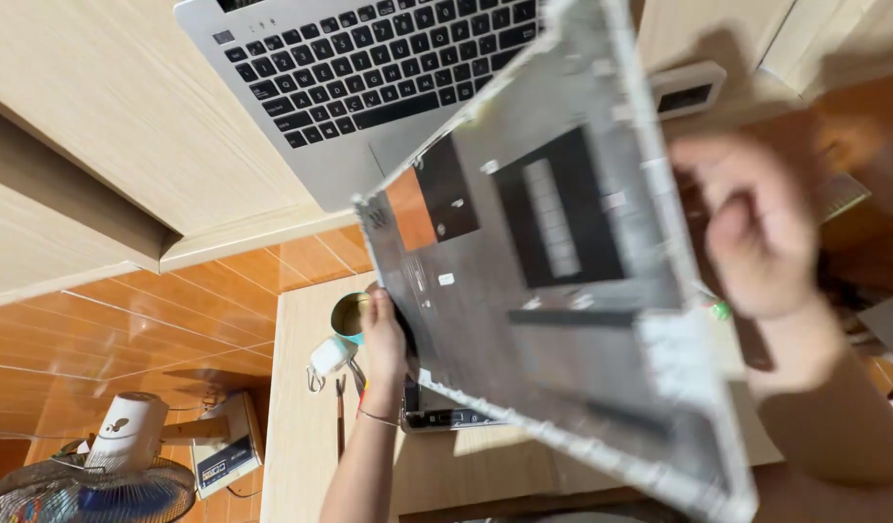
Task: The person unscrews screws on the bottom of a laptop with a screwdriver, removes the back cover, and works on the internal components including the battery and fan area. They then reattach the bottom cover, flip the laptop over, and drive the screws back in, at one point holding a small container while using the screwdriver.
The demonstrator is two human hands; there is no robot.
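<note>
I hold a large silver laptop base cover [562,291] up in front of me, its inner side with dark patches and foil facing me. My left hand [383,339] grips its lower left edge. My right hand [756,232] is blurred and sits curled against the cover's right edge. An open silver laptop [369,68] with a black keyboard lies on the pale wooden desk [127,116] behind the cover, partly hidden by it.
Below my left hand a low wooden table [301,436] carries a cup [348,315], a white gadget [327,356], thin hand tools [340,416] and a dark flat device [441,418]. A fan [88,489] and a small scale [224,463] stand on the orange tile floor [127,329].
</note>
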